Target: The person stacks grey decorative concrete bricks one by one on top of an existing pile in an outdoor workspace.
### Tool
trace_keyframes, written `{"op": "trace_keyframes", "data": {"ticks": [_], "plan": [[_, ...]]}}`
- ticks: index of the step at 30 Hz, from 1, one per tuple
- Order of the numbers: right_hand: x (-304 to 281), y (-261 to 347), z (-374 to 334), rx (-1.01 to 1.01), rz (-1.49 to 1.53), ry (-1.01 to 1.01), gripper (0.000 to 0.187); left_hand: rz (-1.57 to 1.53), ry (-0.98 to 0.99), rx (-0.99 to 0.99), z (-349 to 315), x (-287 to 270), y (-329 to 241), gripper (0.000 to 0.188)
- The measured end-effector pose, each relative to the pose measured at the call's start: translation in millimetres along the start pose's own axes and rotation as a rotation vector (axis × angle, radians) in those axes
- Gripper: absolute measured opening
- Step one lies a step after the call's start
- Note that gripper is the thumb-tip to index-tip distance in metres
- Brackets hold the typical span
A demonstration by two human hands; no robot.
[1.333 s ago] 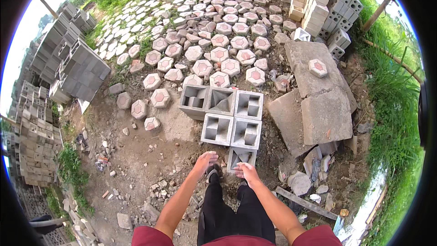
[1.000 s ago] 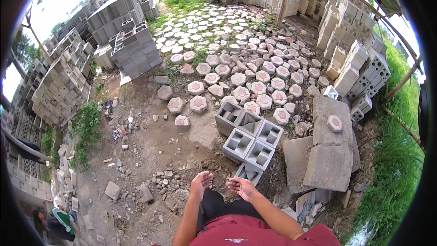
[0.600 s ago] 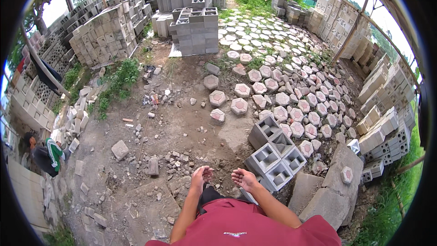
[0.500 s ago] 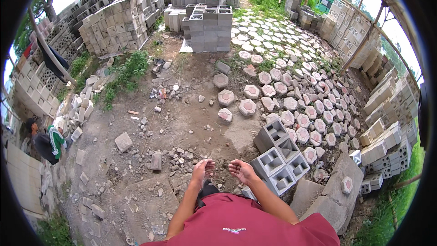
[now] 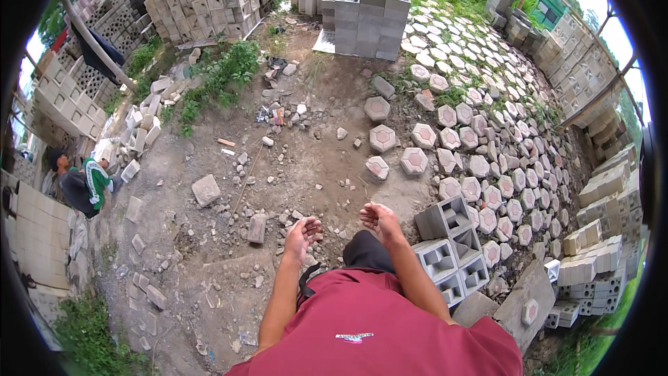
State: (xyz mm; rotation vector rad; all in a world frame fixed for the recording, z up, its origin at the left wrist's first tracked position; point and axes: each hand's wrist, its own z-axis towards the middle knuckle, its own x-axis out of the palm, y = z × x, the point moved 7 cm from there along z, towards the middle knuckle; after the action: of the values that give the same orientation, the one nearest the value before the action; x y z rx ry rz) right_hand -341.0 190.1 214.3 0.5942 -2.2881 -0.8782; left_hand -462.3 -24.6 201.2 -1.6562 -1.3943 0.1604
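My left hand (image 5: 303,235) hangs in front of me with fingers apart and curled slightly inward, holding nothing. Across from it, my right hand (image 5: 380,217) is also bare, its fingers loosely spread and palm turned toward the left one. Both are held above rubble-strewn dirt. Close to my right forearm stand grey hollow concrete blocks (image 5: 452,249), grouped together with their openings facing up. Ahead of my right hand lie several hexagonal pavers (image 5: 414,160) with reddish centres. A squarish stone block (image 5: 257,228) rests on the ground left of my left hand.
A person (image 5: 87,182) in dark and green clothing crouches at the far left. Ahead stands a stack of grey blocks (image 5: 365,24). More block stacks (image 5: 591,261) line the right side, near a concrete slab (image 5: 511,306). Loose stones and weeds (image 5: 223,76) lie to the left.
The view has shifted, so the blocks and pavers ahead appear farther right and the ground lower down is seen differently. My hands have moved slightly apart and upward, still empty. A dark trouser leg shows more.
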Motion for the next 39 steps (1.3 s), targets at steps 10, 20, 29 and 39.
{"op": "trace_keyframes", "data": {"ticks": [10,20,29,39], "plan": [[19.6,120.4,199.9,-0.056,-0.179,0.107,0.024,-0.130,-0.095,-0.010,199.9,41.7,-73.9,0.037],[47.2,261.1,369.9,0.025,-0.241,0.163,0.027,-0.049,-0.027,0.079,379.7,161.6,-191.9,0.033],[75.0,308.0,517.5,0.138,-0.069,0.076,0.028,-0.115,-0.076,-0.130,555.9,168.0,-231.0,0.035],[222.6,482.3,728.7,0.075,-0.091,0.067,0.029,0.002,0.058,0.094,794.0,209.0,-495.7,0.032]]}}
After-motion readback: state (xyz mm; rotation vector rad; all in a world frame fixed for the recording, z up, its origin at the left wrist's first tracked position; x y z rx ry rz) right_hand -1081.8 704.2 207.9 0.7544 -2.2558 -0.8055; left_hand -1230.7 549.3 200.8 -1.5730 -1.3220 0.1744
